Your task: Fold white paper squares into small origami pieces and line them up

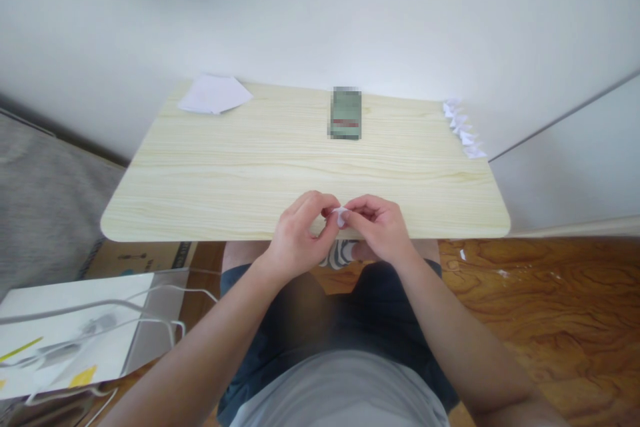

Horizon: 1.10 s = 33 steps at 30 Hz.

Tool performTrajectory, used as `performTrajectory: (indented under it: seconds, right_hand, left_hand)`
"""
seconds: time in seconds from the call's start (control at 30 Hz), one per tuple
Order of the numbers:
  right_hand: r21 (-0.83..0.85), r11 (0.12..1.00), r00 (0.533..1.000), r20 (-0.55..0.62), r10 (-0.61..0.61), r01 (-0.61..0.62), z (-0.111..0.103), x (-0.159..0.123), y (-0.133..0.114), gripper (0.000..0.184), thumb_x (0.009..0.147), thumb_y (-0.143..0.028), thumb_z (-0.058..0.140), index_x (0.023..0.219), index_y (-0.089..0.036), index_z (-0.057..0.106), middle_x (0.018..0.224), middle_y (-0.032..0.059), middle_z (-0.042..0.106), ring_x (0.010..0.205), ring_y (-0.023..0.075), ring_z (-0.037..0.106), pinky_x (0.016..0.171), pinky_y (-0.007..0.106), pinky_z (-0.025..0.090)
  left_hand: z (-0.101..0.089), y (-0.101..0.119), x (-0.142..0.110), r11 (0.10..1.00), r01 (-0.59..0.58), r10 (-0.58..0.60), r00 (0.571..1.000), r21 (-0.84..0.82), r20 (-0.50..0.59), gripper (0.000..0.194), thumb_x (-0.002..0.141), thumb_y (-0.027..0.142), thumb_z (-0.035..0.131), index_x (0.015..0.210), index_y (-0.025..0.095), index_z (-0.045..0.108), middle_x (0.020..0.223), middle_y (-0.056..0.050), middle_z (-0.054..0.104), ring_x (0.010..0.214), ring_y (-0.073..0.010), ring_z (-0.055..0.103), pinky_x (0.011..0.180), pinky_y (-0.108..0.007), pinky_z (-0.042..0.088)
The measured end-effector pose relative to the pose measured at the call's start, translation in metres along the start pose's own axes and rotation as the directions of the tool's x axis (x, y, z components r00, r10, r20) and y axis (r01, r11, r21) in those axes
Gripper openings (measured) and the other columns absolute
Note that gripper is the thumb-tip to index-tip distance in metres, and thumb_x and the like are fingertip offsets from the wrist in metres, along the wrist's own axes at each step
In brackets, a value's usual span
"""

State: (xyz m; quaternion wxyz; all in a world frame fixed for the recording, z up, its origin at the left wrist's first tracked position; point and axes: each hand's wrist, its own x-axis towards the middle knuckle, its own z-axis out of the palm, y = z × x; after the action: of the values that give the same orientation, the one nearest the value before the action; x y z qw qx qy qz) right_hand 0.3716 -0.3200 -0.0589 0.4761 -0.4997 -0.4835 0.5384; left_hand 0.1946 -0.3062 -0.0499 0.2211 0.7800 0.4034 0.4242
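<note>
Paper (341,218) is sitting between the left hand (301,230) and right hand (383,226), neither nearer, both pinching it near the table (240,174) edge.

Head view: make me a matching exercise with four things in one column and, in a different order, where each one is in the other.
Things
1. Flat white sheets
2. Pixelated object
3. Row of folded white pieces
4. Small white piece

Places
A. Between the fingers of the left hand and the right hand
B. At the far left of the table
C. Along the table's right edge, towards the far corner
D. Near the middle of the table's far edge

Right pairs: 1-B, 2-D, 3-C, 4-A
</note>
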Motion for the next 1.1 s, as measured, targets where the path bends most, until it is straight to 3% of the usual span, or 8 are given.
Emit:
performTrajectory:
  seconds: [0.13, 0.23, 0.3, 0.57, 0.87, 1.1]
  right_hand:
    - [0.033, 0.999, 1.000, 0.029, 0.008, -0.009, -0.002, 0.000, 0.001, 0.018, 0.083, -0.036, 0.077, 0.085, -0.020, 0.070, 0.073, 0.0021, 0.075, 0.067, 0.0171, 0.072, 0.065, 0.028, 0.057]
    - [0.049, 0.999, 0.999, 0.039, -0.004, 0.002, -0.004, 0.000, 0.003, 0.019, 0.084, -0.036, 0.077, 0.087, -0.019, 0.069, 0.073, 0.0017, 0.076, 0.067, 0.0169, 0.073, 0.066, 0.028, 0.058]
    - [0.050, 0.999, 0.999, 0.051, -0.007, 0.004, -0.005, 0.000, 0.003, 0.019, 0.084, -0.036, 0.077, 0.087, -0.019, 0.068, 0.074, 0.0023, 0.076, 0.069, 0.0177, 0.074, 0.068, 0.030, 0.059]
    - [0.010, 1.000, 0.996, 0.082, -0.028, 0.027, -0.004, 0.002, 0.000, 0.022, 0.088, -0.041, 0.072, 0.085, -0.020, 0.067, 0.077, 0.0025, 0.076, 0.071, 0.0163, 0.073, 0.069, 0.029, 0.060]
    - [-0.014, 0.998, 0.998, 0.035, -0.057, 0.058, -0.003, 0.002, 0.005, 0.025, 0.084, -0.042, 0.074, 0.081, -0.019, 0.066, 0.071, 0.0030, 0.074, 0.063, 0.0161, 0.068, 0.063, 0.029, 0.056]
    - [-0.141, 0.988, 0.990, 0.133, -0.043, 0.062, -0.006, 0.004, 0.000, 0.014, 0.085, -0.031, 0.067, 0.079, -0.020, 0.073, 0.073, 0.0010, 0.072, 0.069, 0.0167, 0.068, 0.067, 0.028, 0.054]
  left_hand:
    - [-0.001, -0.001, 0.003, 0.988, 0.122, -0.124, 0.992, -0.091, -0.019, 0.016, 0.089, 0.021, 0.064, 0.104, 0.020, 0.062, 0.094, -0.003, 0.067, 0.083, -0.0150, 0.063, 0.079, -0.029, 0.052]
    - [-0.002, -0.007, 0.005, 0.962, 0.248, -0.239, 0.967, -0.112, 0.085, 0.013, 0.092, 0.030, 0.062, 0.097, 0.019, 0.066, 0.087, -0.003, 0.068, 0.078, -0.0153, 0.062, 0.073, -0.029, 0.050]
    - [-0.003, -0.011, 0.006, 0.955, 0.287, -0.271, 0.947, -0.074, 0.172, 0.021, 0.095, 0.035, 0.058, 0.088, 0.018, 0.068, 0.079, -0.002, 0.067, 0.074, -0.0155, 0.060, 0.069, -0.029, 0.046]
    - [-0.003, -0.019, 0.005, 0.959, 0.256, -0.235, 0.959, -0.120, 0.159, 0.027, 0.096, 0.038, 0.058, 0.085, 0.017, 0.070, 0.078, -0.003, 0.065, 0.074, -0.0158, 0.056, 0.070, -0.029, 0.043]
    - [-0.002, -0.020, 0.010, 0.890, 0.350, -0.332, 0.937, -0.293, 0.109, 0.034, 0.095, 0.046, 0.055, 0.081, 0.017, 0.065, 0.074, -0.001, 0.062, 0.073, -0.0153, 0.055, 0.070, -0.027, 0.044]
    - [-0.003, -0.011, 0.012, 0.893, 0.340, -0.261, 0.925, -0.297, 0.275, 0.032, 0.097, 0.044, 0.054, 0.086, 0.018, 0.068, 0.082, -0.003, 0.067, 0.080, -0.0175, 0.060, 0.077, -0.029, 0.047]
